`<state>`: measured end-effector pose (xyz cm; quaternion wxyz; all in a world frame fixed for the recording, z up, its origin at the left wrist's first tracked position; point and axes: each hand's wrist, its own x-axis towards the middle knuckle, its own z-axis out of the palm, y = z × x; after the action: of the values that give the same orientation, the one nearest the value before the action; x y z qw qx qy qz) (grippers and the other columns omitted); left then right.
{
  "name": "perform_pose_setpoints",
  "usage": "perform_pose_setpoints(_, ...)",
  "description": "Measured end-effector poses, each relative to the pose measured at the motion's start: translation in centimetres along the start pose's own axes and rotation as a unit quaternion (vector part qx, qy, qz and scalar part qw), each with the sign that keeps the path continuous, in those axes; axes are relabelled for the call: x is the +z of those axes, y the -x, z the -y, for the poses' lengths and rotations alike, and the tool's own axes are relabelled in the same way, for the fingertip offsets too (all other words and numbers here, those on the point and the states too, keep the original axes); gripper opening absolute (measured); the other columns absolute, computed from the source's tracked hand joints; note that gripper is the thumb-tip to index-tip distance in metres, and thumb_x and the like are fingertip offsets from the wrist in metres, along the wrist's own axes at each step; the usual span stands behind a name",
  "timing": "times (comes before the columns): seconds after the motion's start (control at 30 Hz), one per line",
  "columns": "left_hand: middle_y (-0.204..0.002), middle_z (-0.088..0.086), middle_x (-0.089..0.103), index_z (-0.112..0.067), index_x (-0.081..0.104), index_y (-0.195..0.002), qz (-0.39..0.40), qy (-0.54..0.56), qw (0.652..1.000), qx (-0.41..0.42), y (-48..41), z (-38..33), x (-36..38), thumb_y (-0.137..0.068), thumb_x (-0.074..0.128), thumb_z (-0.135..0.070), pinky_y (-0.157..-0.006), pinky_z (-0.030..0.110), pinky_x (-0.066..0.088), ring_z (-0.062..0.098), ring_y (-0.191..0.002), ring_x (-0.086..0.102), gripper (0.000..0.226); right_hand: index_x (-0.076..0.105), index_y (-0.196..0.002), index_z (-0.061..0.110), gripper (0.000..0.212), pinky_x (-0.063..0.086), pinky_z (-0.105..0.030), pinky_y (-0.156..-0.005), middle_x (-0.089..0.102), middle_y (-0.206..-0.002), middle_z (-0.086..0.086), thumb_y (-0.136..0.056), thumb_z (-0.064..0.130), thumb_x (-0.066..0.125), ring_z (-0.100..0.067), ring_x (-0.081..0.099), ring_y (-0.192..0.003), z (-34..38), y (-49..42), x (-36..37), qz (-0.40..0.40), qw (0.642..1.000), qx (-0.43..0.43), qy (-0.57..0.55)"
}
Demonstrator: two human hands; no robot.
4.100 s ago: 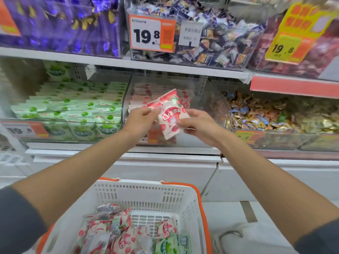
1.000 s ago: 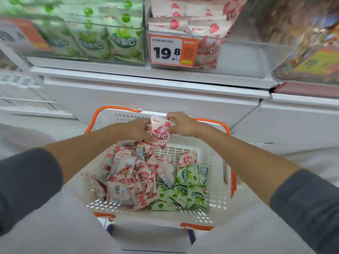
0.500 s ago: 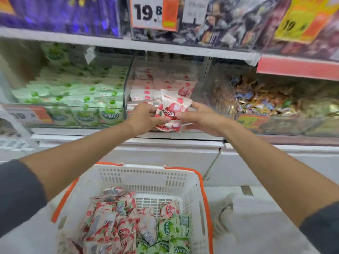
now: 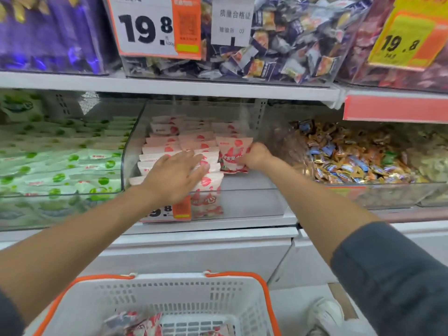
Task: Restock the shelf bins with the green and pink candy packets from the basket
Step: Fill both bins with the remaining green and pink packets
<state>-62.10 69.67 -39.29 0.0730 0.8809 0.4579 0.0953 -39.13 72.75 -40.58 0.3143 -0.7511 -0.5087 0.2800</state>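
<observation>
I seat pink packet [image 4: 233,151] in pink bin [image 4: 252,197]: right hand [image 4: 254,156] pinching it, left hand [image 4: 179,173] spread flat on stack. Next, I'd release, return to basket [image 4: 169,294].

The upright packet [image 4: 234,151] is pale pink with red fruit blobs. The green packets [image 4: 60,166] are pale, whitish green with darker green dots. The basket [image 4: 184,294] is white with an orange rim. The price tag [image 4: 145,27] is white with black numerals and an orange panel. The sleeve [image 4: 388,267] is dark grey.
</observation>
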Motion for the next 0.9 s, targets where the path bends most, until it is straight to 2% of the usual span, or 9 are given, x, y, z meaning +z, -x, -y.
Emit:
perform_pose_setpoints(0.07,-0.155,0.001,0.035,-0.026,0.038,-0.147,-0.028,0.0,1.0,0.004,0.2,0.1,0.3,-0.103,0.02,-0.052,-0.118,0.039,0.018,0.016,-0.144,0.028,0.055,0.06,-0.124,0.004,0.035,0.047,-0.026,-0.086,0.062,-0.126,-0.011,-0.09,0.013,0.064,-0.025,0.06,-0.114,0.5,-1.0,1.2,0.012,1.0,0.016,0.008)
perform_pose_setpoints(0.13,-0.156,-0.001,0.033,-0.029,0.036,-0.149,-0.039,0.003,0.999,0.002,0.2,0.2,0.6,-0.101,0.019,-0.055,-0.119,0.04,0.017,0.015,-0.145,0.026,0.057,0.058,-0.125,0.002,0.038,0.051,-0.028,-0.079,0.062,-0.125,-0.015,-0.089,0.011,0.066,-0.026,0.062,-0.105,0.6,-1.7,1.8,0.048,0.997,0.053,-0.02)
perform_pose_setpoints(0.23,-0.155,-0.001,0.036,-0.029,0.038,-0.148,-0.046,0.005,0.999,0.003,0.1,0.5,0.9,-0.1,0.017,-0.058,-0.119,0.042,0.02,0.016,-0.144,0.029,0.059,0.059,-0.117,0.002,0.029,0.051,-0.031,-0.07,0.062,-0.107,-0.016,-0.092,0.016,0.062,-0.023,0.058,-0.087,0.1,-2.4,2.0,0.039,0.997,0.065,0.005)
perform_pose_setpoints(0.3,-0.154,0.0,0.038,-0.029,0.039,-0.147,-0.057,0.003,0.998,0.008,0.1,0.6,1.0,-0.099,0.014,-0.06,-0.119,0.042,0.022,0.016,-0.143,0.031,0.063,0.059,-0.116,0.002,0.028,0.054,-0.035,-0.078,0.062,-0.105,-0.014,-0.094,0.02,0.06,-0.026,0.062,-0.091,0.0,-2.4,2.4,0.03,0.998,0.04,0.032)
perform_pose_setpoints(0.4,-0.154,0.0,0.039,-0.028,0.04,-0.147,-0.065,0.002,0.998,0.005,0.0,0.5,1.2,-0.1,0.018,-0.058,-0.119,0.041,0.021,0.016,-0.143,0.031,0.06,0.061,-0.121,0.007,0.035,0.051,-0.036,-0.095,0.064,-0.119,-0.013,-0.091,0.024,0.062,-0.029,0.061,-0.111,0.0,-2.5,3.3,0.033,0.996,-0.021,0.076)
perform_pose_setpoints(0.57,-0.153,0.0,0.039,-0.026,0.041,-0.147,-0.062,0.006,0.998,0.008,0.2,0.3,1.0,-0.1,0.02,-0.057,-0.118,0.04,0.022,0.016,-0.143,0.031,0.06,0.065,-0.113,0.004,0.035,0.053,-0.039,-0.094,0.068,-0.113,-0.011,-0.079,0.011,0.074,-0.025,0.064,-0.106,-0.6,-2.6,2.7,0.018,0.999,0.037,0.006)
perform_pose_setpoints(0.67,-0.146,0.003,0.049,-0.022,0.051,-0.139,-0.081,0.019,0.997,0.008,0.6,0.0,0.6,-0.1,0.025,-0.055,-0.114,0.04,0.029,0.02,-0.136,0.042,0.057,0.065,-0.108,-0.001,0.029,0.053,-0.035,-0.089,0.066,-0.107,-0.01,-0.085,0.015,0.071,-0.026,0.063,-0.1,-0.8,-1.0,1.2,-0.036,0.998,0.056,0.006)
perform_pose_setpoints(0.77,-0.117,-0.002,0.066,-0.021,0.062,-0.118,-0.164,0.0,0.986,0.013,1.4,-0.5,0.1,-0.099,0.04,-0.051,-0.099,0.039,0.037,0.021,-0.113,0.055,0.042,0.064,-0.111,0.004,0.029,0.052,-0.035,-0.082,0.067,-0.107,-0.012,-0.09,0.023,0.063,-0.028,0.063,-0.097,0.0,2.8,-0.1,-0.114,0.992,0.004,0.053)
perform_pose_setpoints(0.9,-0.081,-0.008,0.055,-0.019,0.056,-0.086,-0.268,0.045,0.962,0.039,5.1,-2.4,-0.7,-0.09,0.057,-0.029,-0.07,0.036,0.04,0.021,-0.082,0.052,0.011,0.065,-0.094,0.012,0.013,0.047,-0.031,-0.072,0.062,-0.089,-0.001,-0.085,0.009,0.056,-0.015,0.057,-0.078,1.4,11.2,0.4,-0.236,0.951,-0.193,0.04)
